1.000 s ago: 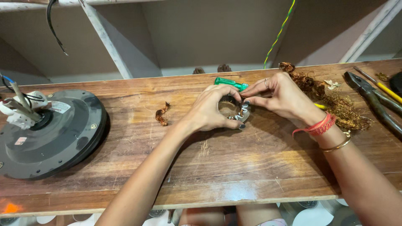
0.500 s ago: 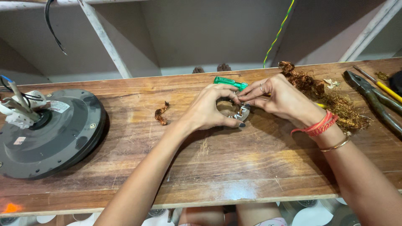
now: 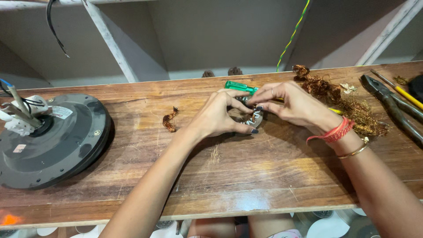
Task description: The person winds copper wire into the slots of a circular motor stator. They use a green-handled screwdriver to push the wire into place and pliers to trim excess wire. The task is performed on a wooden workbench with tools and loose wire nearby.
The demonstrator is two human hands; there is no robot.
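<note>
Both hands close around a small round metal stator ring (image 3: pixel 253 118) lying on the wooden bench (image 3: pixel 246 176). My left hand (image 3: pixel 218 115) cups its near left side, thumb under the rim. From the right, my right hand (image 3: pixel 294 105) pinches at the ring's top with its fingertips. Most of the ring is hidden by my fingers. A green-handled screwdriver (image 3: pixel 239 86) lies just behind the hands.
A dark round fan motor housing (image 3: pixel 55 141) with wires sits at the left. A loose scrap of copper wire (image 3: pixel 169 120) lies left of the hands. A tangle of old copper wire (image 3: pixel 348 103), pliers (image 3: pixel 392 108) and a yellow-handled tool (image 3: pixel 407 94) lie at the right.
My hands stay on the ring; the fingers have shifted slightly around it. Nothing else on the bench has moved.
</note>
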